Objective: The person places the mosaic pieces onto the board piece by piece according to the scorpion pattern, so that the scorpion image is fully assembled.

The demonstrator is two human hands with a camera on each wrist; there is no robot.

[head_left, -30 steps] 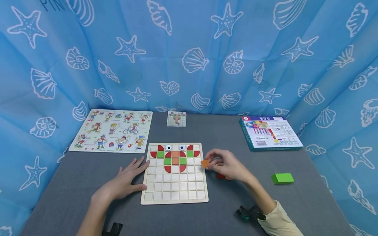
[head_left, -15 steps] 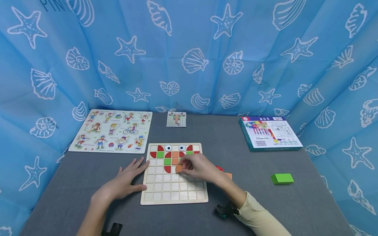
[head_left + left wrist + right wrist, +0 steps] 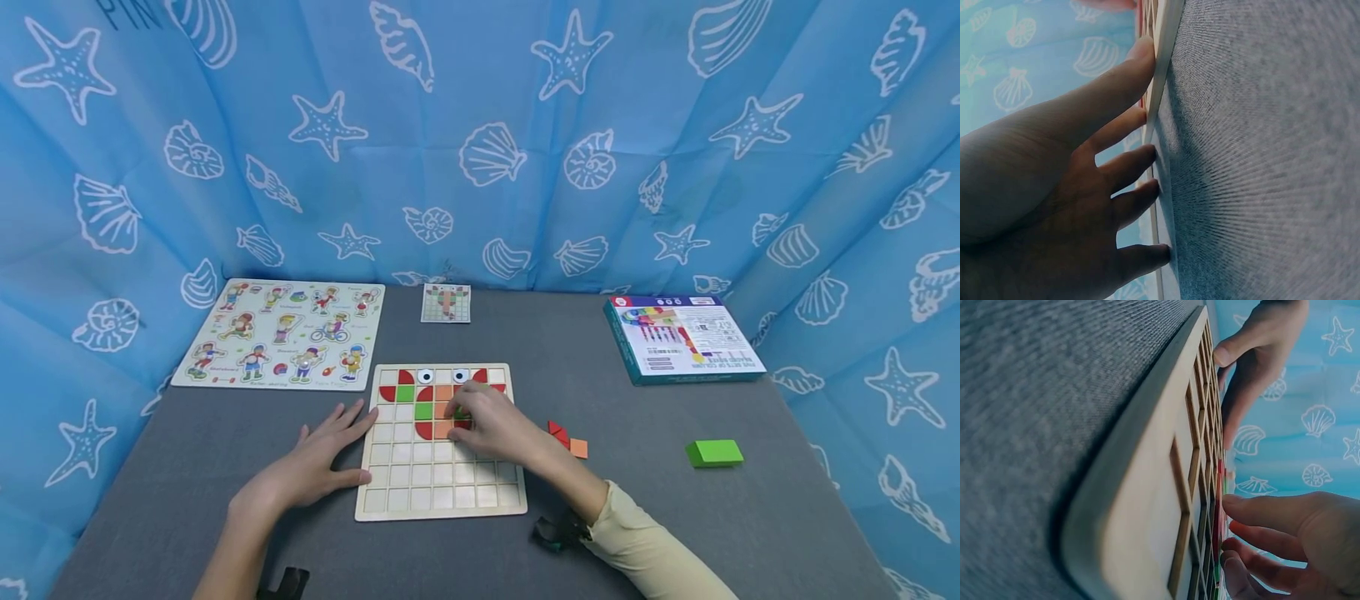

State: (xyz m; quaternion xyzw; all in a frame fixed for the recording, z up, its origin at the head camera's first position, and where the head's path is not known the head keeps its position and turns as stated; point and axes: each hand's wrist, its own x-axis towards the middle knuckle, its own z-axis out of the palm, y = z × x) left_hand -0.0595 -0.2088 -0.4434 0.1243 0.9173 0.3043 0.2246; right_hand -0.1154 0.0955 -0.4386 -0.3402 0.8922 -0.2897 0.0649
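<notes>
A wooden grid board (image 3: pixel 441 477) carries red, green and orange tiles in its upper rows, plus two eye tiles. The left hand (image 3: pixel 321 457) rests at the board's left edge, fingers spread; the left wrist view has its thumb (image 3: pixel 1132 69) touching the rim. Over the upper middle of the board is the right hand (image 3: pixel 497 423), its fingertips at the tiles. An orange square tile (image 3: pixel 442 430) lies in a cell by the thumb, right of a red quarter-round tile (image 3: pixel 423 430). In the right wrist view the thumb (image 3: pixel 1260 509) and fingers stand apart; some tiles are hidden beneath the hand.
Right of the board lie red triangular pieces (image 3: pixel 558 433) and a loose orange tile (image 3: pixel 578 448). Farther right sits a green block (image 3: pixel 715 453). Behind are a picture puzzle board (image 3: pixel 281 333), a small pattern card (image 3: pixel 446 303) and a flat box (image 3: pixel 682 337).
The right hand has brought the orange tile leftward from beside the board, and the tile now lies in a cell between red tiles. The left hand has stayed in place.
</notes>
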